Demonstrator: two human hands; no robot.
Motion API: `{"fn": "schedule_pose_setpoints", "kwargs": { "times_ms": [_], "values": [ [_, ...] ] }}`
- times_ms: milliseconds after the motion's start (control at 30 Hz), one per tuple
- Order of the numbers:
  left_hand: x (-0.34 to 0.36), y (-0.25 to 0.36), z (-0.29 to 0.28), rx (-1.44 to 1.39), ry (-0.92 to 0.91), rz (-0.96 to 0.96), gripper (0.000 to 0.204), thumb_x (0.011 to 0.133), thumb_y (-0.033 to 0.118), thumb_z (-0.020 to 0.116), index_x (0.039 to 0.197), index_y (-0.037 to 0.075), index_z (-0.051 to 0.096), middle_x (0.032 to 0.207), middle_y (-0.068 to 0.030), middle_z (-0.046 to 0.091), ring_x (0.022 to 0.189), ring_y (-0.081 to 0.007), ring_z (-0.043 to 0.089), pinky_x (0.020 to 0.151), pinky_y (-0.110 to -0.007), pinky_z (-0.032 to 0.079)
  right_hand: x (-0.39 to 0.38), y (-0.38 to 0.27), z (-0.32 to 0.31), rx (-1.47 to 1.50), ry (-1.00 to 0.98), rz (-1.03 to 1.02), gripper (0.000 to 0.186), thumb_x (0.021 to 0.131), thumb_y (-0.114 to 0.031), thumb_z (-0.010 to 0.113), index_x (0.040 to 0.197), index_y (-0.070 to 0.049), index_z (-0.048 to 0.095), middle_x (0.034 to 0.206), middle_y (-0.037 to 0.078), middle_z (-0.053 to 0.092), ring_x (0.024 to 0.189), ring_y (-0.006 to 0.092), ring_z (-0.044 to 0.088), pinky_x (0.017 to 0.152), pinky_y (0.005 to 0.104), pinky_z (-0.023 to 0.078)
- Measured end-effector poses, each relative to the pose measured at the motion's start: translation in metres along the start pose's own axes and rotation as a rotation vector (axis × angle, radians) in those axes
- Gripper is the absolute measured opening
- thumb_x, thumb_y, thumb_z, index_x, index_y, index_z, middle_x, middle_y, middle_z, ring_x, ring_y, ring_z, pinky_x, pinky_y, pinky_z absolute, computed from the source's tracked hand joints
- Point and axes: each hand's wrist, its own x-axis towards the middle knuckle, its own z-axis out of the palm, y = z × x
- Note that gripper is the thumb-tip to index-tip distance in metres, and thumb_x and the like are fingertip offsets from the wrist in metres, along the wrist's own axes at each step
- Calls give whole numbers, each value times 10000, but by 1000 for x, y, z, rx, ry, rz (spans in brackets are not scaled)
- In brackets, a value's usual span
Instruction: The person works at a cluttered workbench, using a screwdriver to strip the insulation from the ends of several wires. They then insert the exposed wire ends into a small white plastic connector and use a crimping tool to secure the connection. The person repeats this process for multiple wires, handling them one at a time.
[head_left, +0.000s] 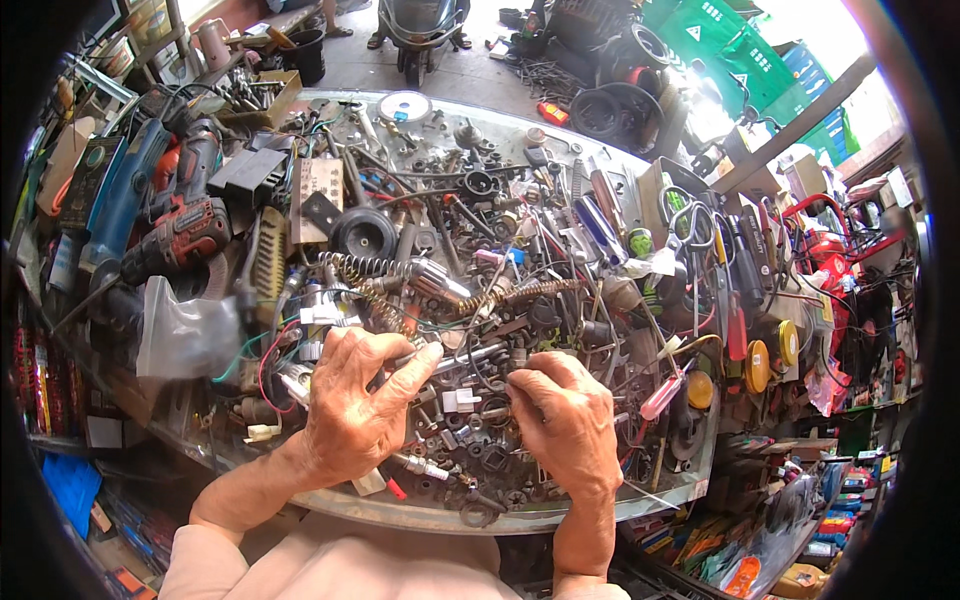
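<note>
Far to the left of the white connector (461,400), and beyond it, lie a blue tool (128,195) and a red-and-black drill (200,230). A clear bag (185,335) rests nearer, left of the connector. Beyond the connector and to its left are a box (318,190) and a black disc (364,232).

Just left of the connector is the left hand (360,405), back upward and fingers bent, thumb reaching toward a metal rod (472,357). The gap between thumb and fingers looks narrow; I cannot tell whether anything is held.

The rod lies just beyond the connector; farther beyond runs a brassy spring (525,291). The connector itself lies between the hands, among loose metal parts (490,455) that spread to its near side, on the table (560,514).

Just right of the connector is the right hand (572,425), fingers curled, thumb and forefinger tips close together above the heap. Whether they pinch something, I cannot tell.

Farther right of the connector are a pink-handled screwdriver (661,398), scissors (693,228) well beyond it, a red handle (737,337) and a yellow tin (757,367).
</note>
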Motion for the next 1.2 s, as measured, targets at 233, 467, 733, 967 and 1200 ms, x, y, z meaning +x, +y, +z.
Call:
{"fn": "schedule_pose_setpoints", "kwargs": {
  "times_ms": [233, 467, 733, 967, 1200],
  "values": [
    [-2, -2, 3, -35, 35, -19, 521, 658, -67, 689, 1167, 43, 693, 996, -96, 597, 798, -266, 555, 727, -407, 436, -5, 4, -12, -126, 41, 174, 71, 805, -84, 711, 834, -41, 663, 892, 98, 652, 774, 309, 660, 675, 412, 520],
    [-1, -2, 4, -50, 46, -15, 516, 661, -73, 686, 1165, 37, 693, 980, -97, 606, 791, -267, 560, 723, -410, 438, -6, 3, -11, -218, 76, 235, 69, 805, -93, 707, 832, -45, 666, 887, 92, 658, 717, 310, 662, 641, 409, 515],
    [-2, -1, 7, -72, 45, -5, 467, 678, -69, 699, 1131, 42, 697, 981, -87, 622, 776, -259, 565, 723, -400, 442, 0, -5, -7, 6, 111, 145, 129, 787, -57, 761, 911, -60, 729, 848, 92, 659, 692, 266, 678, 610, 352, 533],
    [-2, -1, 5, -50, 41, 19, 445, 686, -51, 710, 1120, 41, 698, 984, -84, 631, 761, -250, 566, 717, -397, 449, -4, -4, -7, 46, -181, 44, 141, 777, -112, 767, 913, -82, 744, 814, 88, 646, 671, 282, 670, 621, 383, 527],
    [4, -1, -4, -51, 108, -9, 412, 702, -71, 699, 1102, 29, 705, 960, -97, 638, 773, -272, 580, 703, -394, 450, 0, -3, 2, 112, 0, 21, 132, 788, -87, 775, 910, -60, 734, 851, 85, 673, 674, 267, 673, 585, 353, 525]
  ]
}}
